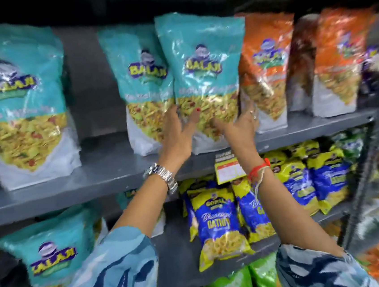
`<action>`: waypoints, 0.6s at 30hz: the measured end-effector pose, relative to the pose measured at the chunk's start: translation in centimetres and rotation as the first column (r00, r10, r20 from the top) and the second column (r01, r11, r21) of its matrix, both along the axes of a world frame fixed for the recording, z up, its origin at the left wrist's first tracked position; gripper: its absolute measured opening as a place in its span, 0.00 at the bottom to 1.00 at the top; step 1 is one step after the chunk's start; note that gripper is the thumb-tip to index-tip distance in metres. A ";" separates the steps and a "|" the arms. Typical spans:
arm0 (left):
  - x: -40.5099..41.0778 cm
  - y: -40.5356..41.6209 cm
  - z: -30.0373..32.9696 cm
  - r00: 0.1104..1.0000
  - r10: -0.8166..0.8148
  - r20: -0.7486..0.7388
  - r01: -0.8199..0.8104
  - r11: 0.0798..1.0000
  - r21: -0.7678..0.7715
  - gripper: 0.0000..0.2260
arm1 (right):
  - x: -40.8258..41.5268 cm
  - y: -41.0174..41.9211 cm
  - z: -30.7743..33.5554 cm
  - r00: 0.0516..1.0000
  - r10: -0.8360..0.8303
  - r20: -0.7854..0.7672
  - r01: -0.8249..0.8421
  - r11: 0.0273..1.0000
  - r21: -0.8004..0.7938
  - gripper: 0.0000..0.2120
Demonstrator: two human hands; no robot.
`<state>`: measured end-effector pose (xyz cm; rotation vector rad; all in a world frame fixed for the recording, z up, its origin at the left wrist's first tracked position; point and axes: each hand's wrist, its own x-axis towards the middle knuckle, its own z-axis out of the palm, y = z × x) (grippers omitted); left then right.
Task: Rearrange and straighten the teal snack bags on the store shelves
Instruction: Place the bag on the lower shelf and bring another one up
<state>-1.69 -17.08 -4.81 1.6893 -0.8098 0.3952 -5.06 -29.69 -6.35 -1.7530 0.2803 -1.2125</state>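
Observation:
Three teal snack bags stand upright on the upper grey shelf (93, 176). One teal bag (19, 102) is at the far left, a second teal bag (140, 78) stands in the middle, and a third teal bag (204, 71) is just right of it, overlapping it slightly. My left hand (178, 132) presses on the lower left of the third bag, fingers spread. My right hand (242, 123) cups its lower right edge. Both hands hold this bag between them. Another teal bag (48, 254) stands on the lower shelf at the left, partly behind my sleeve.
Orange snack bags (266, 65) stand right of the held bag, touching it. A wide gap lies between the far-left and middle teal bags. Blue and yellow bags (218, 226) fill the lower shelf, green bags (236, 285) below. A price tag (230, 169) hangs on the shelf edge.

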 end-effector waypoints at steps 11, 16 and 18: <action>-0.4 -2.8 0.5 0.981 0.148 -0.124 -0.155 0.987 -0.048 0.33 | -0.5 -2.8 0.4 0.908 0.418 -0.011 -0.410 0.896 0.170 0.40; -1.6 -1.6 0.9 0.981 0.146 -0.131 -0.166 0.973 -0.159 0.31 | -2.2 -1.9 0.7 0.909 0.413 -0.051 -0.407 0.909 0.095 0.37; -2.4 -0.5 0.6 0.985 0.113 -0.127 -0.140 0.963 -0.230 0.31 | -2.9 -1.1 0.6 0.911 0.409 -0.050 -0.406 0.912 0.065 0.37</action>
